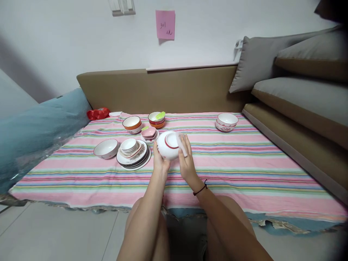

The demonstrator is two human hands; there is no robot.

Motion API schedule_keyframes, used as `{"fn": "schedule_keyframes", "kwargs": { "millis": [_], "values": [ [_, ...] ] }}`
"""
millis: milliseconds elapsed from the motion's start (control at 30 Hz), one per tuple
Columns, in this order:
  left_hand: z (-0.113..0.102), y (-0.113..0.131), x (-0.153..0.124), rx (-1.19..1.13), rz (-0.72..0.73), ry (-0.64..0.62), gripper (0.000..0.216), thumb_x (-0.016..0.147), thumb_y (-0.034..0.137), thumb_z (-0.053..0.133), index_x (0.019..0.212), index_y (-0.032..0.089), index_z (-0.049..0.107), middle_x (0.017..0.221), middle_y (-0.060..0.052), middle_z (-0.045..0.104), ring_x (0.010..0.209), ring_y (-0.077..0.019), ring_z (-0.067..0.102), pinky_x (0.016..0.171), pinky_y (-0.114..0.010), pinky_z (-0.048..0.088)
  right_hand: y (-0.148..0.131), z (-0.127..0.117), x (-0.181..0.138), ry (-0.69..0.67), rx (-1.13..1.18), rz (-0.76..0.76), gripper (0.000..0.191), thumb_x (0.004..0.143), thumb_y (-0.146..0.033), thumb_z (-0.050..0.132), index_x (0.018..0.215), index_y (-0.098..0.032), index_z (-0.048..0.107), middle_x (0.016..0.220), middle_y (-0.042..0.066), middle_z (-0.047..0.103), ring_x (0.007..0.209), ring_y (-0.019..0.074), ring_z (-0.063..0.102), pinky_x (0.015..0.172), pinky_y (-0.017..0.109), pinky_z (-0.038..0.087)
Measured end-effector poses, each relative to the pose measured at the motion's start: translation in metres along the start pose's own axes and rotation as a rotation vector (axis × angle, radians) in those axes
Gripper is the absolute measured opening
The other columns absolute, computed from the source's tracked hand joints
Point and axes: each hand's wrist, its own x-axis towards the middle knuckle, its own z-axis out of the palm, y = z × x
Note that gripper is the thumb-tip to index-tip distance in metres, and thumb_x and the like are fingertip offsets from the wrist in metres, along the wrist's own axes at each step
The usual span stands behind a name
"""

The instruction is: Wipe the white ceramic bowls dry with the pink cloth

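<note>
My left hand point(159, 159) grips a white bowl with a red rim point(168, 145), tilted so its mouth faces away from me, above the striped cloth point(231, 163). My right hand point(186, 157) presses a small white cloth or tissue point(181, 142) against the bowl's right side, fingers closed on it. A black band circles my right wrist.
To the left stands a stack of plates point(134, 156) with small dishes on top, a white bowl point(106, 148), an orange bowl point(132, 124), a pink cup point(148, 133) and stacked bowls point(157, 120). Two white bowls point(227, 121) sit far right. Sofa cushions rise on the right.
</note>
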Motion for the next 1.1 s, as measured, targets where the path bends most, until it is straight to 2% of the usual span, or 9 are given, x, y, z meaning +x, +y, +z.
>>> {"fn": "schedule_keyframes", "kwargs": {
  "millis": [100,200,300,400,567,767,900,1000,1100],
  "values": [
    [0.0,-0.005,-0.001,0.047,0.004,-0.043,0.043,0.09,0.044,0.052,0.123,0.018,0.063,0.108,-0.008,0.073,0.105,-0.0226,0.067,0.1,-0.036,0.048,0.005,-0.004,0.011,0.11,0.268,0.16,0.051,0.098,-0.044,0.031,0.146,-0.026,0.039,0.154,0.002,0.038,0.145,0.0193,0.027,0.121,0.044,0.017],
    [-0.002,-0.008,0.0,0.116,0.035,-0.106,0.038,0.086,0.038,0.06,0.117,0.017,0.065,0.105,-0.006,0.074,0.102,-0.0202,0.068,0.1,-0.032,0.048,0.009,-0.009,0.019,0.225,0.524,0.406,0.052,0.095,-0.048,0.036,0.136,-0.02,0.052,0.136,0.005,0.058,0.134,0.0201,0.045,0.116,0.042,0.031],
    [-0.005,-0.008,0.001,0.21,0.061,-0.141,0.035,0.078,0.033,0.07,0.107,0.015,0.068,0.096,-0.006,0.075,0.098,-0.0206,0.069,0.097,-0.031,0.049,0.011,-0.012,0.02,0.331,0.681,0.66,0.048,0.091,-0.05,0.04,0.119,-0.018,0.062,0.105,0.003,0.072,0.108,0.0216,0.064,0.093,0.038,0.052],
    [-0.008,-0.008,0.002,0.265,0.063,-0.163,0.033,0.07,0.032,0.076,0.097,0.013,0.07,0.089,-0.006,0.075,0.097,-0.0229,0.07,0.095,-0.032,0.051,0.009,-0.015,0.017,0.393,0.781,0.807,0.041,0.088,-0.05,0.044,0.104,-0.018,0.065,0.082,0.0,0.072,0.081,0.0202,0.068,0.066,0.031,0.056],
    [-0.006,-0.011,0.0,0.195,0.074,-0.141,0.034,0.071,0.033,0.075,0.098,0.013,0.07,0.092,-0.007,0.075,0.095,-0.0221,0.07,0.094,-0.033,0.05,0.01,-0.012,0.017,0.511,0.94,0.882,0.03,0.089,-0.041,0.044,0.098,-0.02,0.063,0.081,-0.004,0.073,0.076,0.0144,0.067,0.066,0.024,0.054],
    [-0.002,-0.016,-0.003,0.107,0.136,-0.086,0.033,0.074,0.036,0.073,0.098,0.015,0.069,0.093,-0.007,0.075,0.093,-0.0205,0.069,0.088,-0.03,0.052,0.011,0.001,0.013,0.436,1.069,0.991,0.029,0.09,-0.034,0.04,0.092,-0.02,0.064,0.085,-0.002,0.074,0.082,0.0151,0.068,0.072,0.025,0.055],
    [-0.001,-0.017,-0.007,0.237,0.203,-0.082,0.034,0.067,0.04,0.078,0.089,0.015,0.07,0.084,-0.004,0.074,0.078,-0.0167,0.069,0.075,-0.026,0.052,0.012,0.005,0.012,0.4,1.13,1.06,0.031,0.09,-0.034,0.035,0.09,-0.021,0.063,0.083,-0.001,0.073,0.08,0.0173,0.068,0.073,0.031,0.057],
    [0.003,-0.017,-0.011,0.404,0.159,-0.148,0.036,0.063,0.042,0.08,0.083,0.014,0.07,0.076,-0.003,0.071,0.065,-0.0137,0.064,0.064,-0.023,0.049,0.018,0.001,0.013,0.357,1.154,1.096,0.031,0.089,-0.04,0.037,0.089,-0.022,0.062,0.08,0.0,0.072,0.081,0.0209,0.068,0.074,0.037,0.057],
    [0.005,-0.014,-0.011,0.487,0.097,-0.183,0.038,0.062,0.046,0.079,0.08,0.014,0.069,0.07,-0.002,0.069,0.058,-0.0133,0.061,0.057,-0.024,0.045,0.03,-0.006,0.012,0.292,1.117,1.071,0.027,0.087,-0.036,0.038,0.087,-0.022,0.061,0.074,0.001,0.071,0.079,0.023,0.067,0.073,0.042,0.057]
  ]
}}
